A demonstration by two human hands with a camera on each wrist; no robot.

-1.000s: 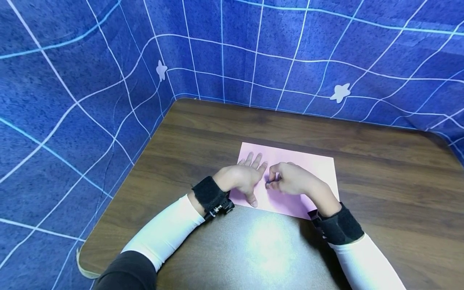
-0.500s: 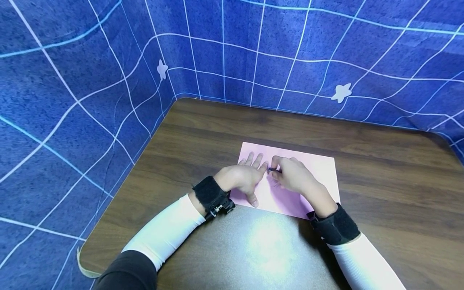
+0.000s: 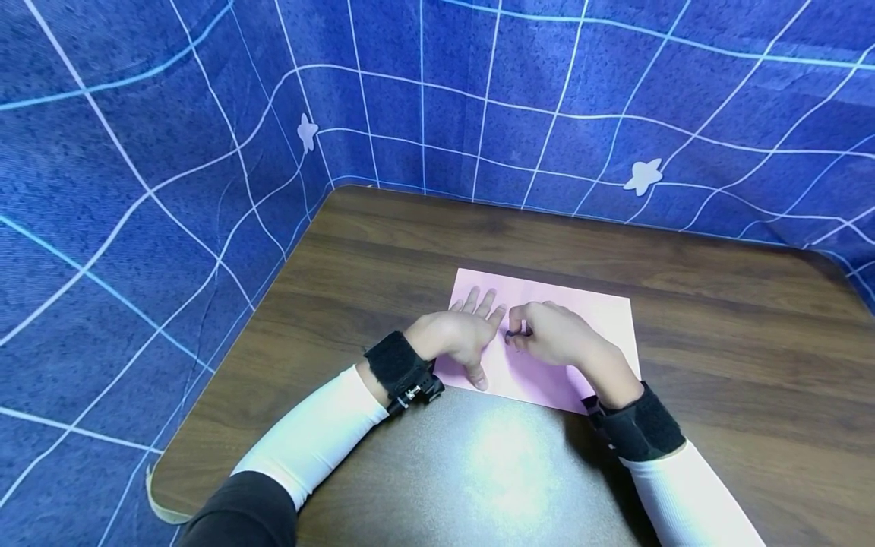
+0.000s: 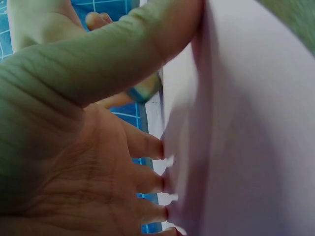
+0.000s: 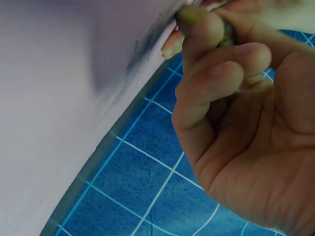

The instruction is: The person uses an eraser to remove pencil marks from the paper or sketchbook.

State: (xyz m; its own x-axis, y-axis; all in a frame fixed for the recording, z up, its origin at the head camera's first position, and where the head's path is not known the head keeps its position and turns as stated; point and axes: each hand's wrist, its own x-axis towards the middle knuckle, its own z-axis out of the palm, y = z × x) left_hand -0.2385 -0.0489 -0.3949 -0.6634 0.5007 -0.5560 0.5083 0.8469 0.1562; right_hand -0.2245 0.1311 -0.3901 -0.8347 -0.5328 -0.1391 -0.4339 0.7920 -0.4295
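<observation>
A sheet of pink paper (image 3: pixel 604 323) lies on the wooden table. My left hand (image 3: pixel 459 336) rests flat over its left part, fingers spread and thumb pointing toward the near edge. Just right of it, my right hand (image 3: pixel 557 334) pinches a short crayon (image 3: pixel 509 335) between thumb and fingers, the tip right at the paper. In the right wrist view, the crayon's end (image 5: pixel 187 18) looks dark and yellow-green, and dark smudged strokes (image 5: pixel 142 49) show on the paper beside it. The left wrist view shows the thumb and fingertips pressing on the sheet.
The brown table (image 3: pixel 410 235) extends around the paper, with a bright light reflection near its front. Blue cloth (image 3: pixel 519 91) with white lines and star shapes hangs behind and to the left. Black straps (image 3: pixel 632 425) circle both wrists.
My right hand has moved the crayon up the paper a little, then back down part of the way. The left hand and the sheet have stayed in place.
</observation>
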